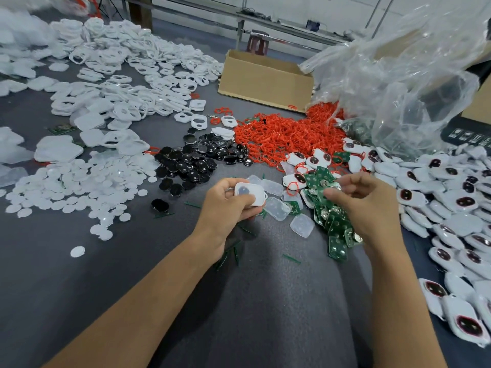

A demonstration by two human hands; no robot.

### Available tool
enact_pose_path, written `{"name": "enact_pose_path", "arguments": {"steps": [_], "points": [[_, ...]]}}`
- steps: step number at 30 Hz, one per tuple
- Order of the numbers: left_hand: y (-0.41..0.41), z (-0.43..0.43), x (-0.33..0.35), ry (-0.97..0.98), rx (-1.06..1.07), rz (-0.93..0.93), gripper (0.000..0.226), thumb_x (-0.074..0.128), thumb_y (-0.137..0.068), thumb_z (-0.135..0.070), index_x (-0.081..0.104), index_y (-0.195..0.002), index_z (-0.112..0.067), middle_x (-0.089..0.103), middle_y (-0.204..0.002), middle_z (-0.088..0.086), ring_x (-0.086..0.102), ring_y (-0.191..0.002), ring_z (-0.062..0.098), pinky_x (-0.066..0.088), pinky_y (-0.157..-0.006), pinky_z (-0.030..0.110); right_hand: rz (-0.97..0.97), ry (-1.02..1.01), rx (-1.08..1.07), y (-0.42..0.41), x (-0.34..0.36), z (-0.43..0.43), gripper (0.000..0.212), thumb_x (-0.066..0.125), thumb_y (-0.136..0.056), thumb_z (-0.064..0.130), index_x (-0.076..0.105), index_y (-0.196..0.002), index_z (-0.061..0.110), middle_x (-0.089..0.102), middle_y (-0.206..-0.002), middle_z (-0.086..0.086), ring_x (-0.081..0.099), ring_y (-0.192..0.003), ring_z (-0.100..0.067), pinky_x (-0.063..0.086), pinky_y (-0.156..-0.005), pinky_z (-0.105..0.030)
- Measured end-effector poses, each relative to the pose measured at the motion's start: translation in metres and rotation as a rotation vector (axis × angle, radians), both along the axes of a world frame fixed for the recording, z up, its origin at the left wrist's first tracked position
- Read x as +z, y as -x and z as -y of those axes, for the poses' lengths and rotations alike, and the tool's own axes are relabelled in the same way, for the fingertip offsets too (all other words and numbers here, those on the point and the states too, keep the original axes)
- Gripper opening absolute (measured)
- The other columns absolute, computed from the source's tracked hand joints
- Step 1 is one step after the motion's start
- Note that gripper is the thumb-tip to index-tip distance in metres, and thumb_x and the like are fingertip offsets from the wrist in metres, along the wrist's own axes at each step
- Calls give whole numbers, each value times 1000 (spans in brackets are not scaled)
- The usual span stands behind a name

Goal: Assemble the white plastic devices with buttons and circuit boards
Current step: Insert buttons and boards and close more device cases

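- The left hand (225, 200), centre of the frame, has its grip closed round one white shell (251, 193). A dark button window shows on its face, and from here it looks only part built.
- The right hand (364, 200) has a narrow grip, fingertips pinched on what looks like a circuit board (322, 200) at the top of the green boards (336, 229). I'd judge the board has yet to go into the shell.
- Done so far: a big spread of finished devices (451, 205) fills the right side of the bench (265, 301), white bodies with dark buttons showing.
- Left to do: plenty. Empty white shells (119, 65) are heaped at upper left, white discs (79, 187) at left, black buttons (196, 162) and red rings (287, 134) in the middle, and clear pads (277, 208) between the hands.
- By the size of those heaps, I'd say the job is well under way but far from finished.
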State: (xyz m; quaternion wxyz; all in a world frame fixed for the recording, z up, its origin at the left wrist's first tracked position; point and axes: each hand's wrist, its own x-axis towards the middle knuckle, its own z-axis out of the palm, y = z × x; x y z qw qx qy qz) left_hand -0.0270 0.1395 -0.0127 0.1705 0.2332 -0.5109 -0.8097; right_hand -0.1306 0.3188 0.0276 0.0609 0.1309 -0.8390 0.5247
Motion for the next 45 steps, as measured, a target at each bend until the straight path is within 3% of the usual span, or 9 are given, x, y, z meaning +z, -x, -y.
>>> {"name": "enact_pose_path", "arguments": {"steps": [8, 12, 15, 23, 27, 30, 36, 39, 45], "points": [[0, -4, -1, 94, -105, -14, 41, 55, -82, 22, 53, -119, 5, 63, -112, 23, 65, -99, 31, 59, -78, 31, 190, 197, 399, -23, -7, 38, 16, 71, -77, -5, 70, -86, 7, 65, -70, -11, 60, -52, -10, 47, -51, -17], [-1, -5, -3, 146, -165, -17, 45, 61, -80, 20, 54, -119, 0, 66, -113, 20, 65, -106, 34, 57, -88, 38, 195, 224, 409, -30, -12, 49, 15, 69, -77, -10, 69, -90, -1, 62, -64, -5, 58, -46, -7, 46, -47, -16], [-2, -6, -4, 171, -184, -13, 47, 65, -78, 17, 54, -120, -2, 67, -112, 18, 63, -110, 36, 51, -97, 46, 185, 222, 376, -32, -16, 54, 16, 70, -77, -9, 70, -87, 4, 62, -60, 5, 56, -48, -11, 48, -50, -22], [-1, -6, -3, 189, -177, -15, 43, 63, -80, 18, 54, -117, -1, 66, -111, 20, 64, -96, 26, 53, -94, 43, 192, 185, 337, -33, -22, 61, 16, 71, -77, -6, 71, -85, 8, 62, -59, 1, 55, -45, -7, 45, -47, -17], [0, -6, -4, 151, -163, -22, 37, 56, -84, 19, 53, -116, 1, 65, -107, 18, 65, -94, 24, 58, -81, 30, 69, 23, 317, -32, -25, 60, 16, 74, -78, 5, 72, -88, 17, 64, -68, -1, 53, -56, -14, 46, -57, -25], [0, -6, -4, 140, -155, -22, 37, 55, -85, 19, 52, -119, 3, 66, -101, 13, 65, -88, 19, 59, -78, 26, -13, -36, 346, -32, -26, 60, 20, 76, -76, 8, 72, -91, 20, 63, -73, 7, 49, -55, -10, 41, -58, -21], [0, -3, -5, 146, -174, -5, 43, 61, -80, 19, 54, -118, 1, 65, -110, 23, 65, -97, 25, 56, -89, 36, -135, -135, 351, -30, -28, 58, 20, 79, -71, 5, 74, -86, 18, 69, -84, 4, 53, -53, -3, 40, -57, -11], [0, -4, -6, 136, -173, -6, 40, 60, -80, 20, 55, -114, -1, 65, -105, 21, 64, -92, 23, 58, -84, 32, -249, -208, 371, -28, -30, 57, 19, 79, -70, 7, 74, -88, 14, 66, -83, 5, 53, -54, -2, 38, -58, -8], [1, -4, -6, 125, -173, -17, 43, 61, -80, 20, 54, -118, 1, 64, -106, 21, 63, -95, 25, 53, -94, 42, -398, -359, 374, -27, -33, 57, 16, 74, -76, 12, 71, -90, 18, 68, -89, 2, 56, -66, -17, 48, -69, -34]]}}
